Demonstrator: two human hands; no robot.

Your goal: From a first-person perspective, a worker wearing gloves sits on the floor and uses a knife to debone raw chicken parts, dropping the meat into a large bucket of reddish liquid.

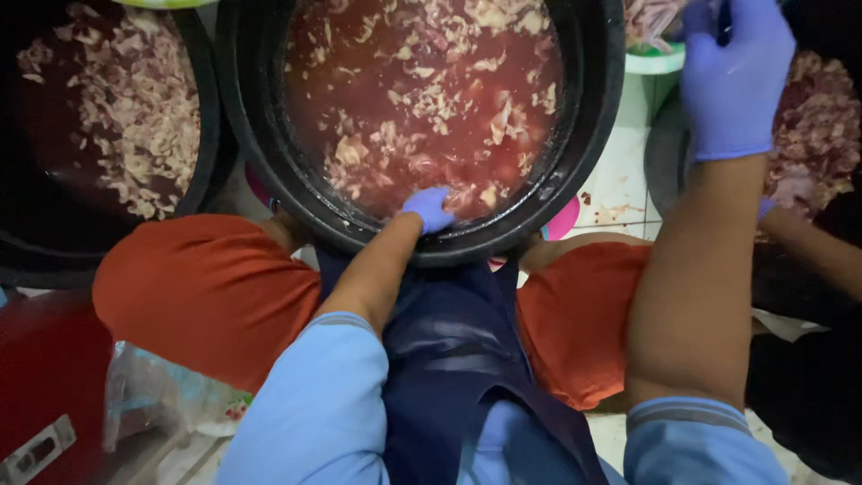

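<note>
A big black tub [593,135] between my knees holds red liquid with several pale meat scraps [422,99] floating in it. My left hand [427,208], in a blue glove, reaches over the near rim, and its fingertips are under the liquid, so its grip is hidden. My right hand [732,76], also gloved in blue, is raised at the upper right next to a pale green bowl [654,61] of pinkish pieces. Its fingers curl downward, and I cannot tell if they hold anything.
A second black tub [202,135] of dark red liquid and scraps stands at the left, and another basin of pinkish meat [822,126] at the right. Another person's forearm [808,247] lies across there. A red box [45,386] and a plastic bag [162,395] sit lower left on the tiled floor [620,184].
</note>
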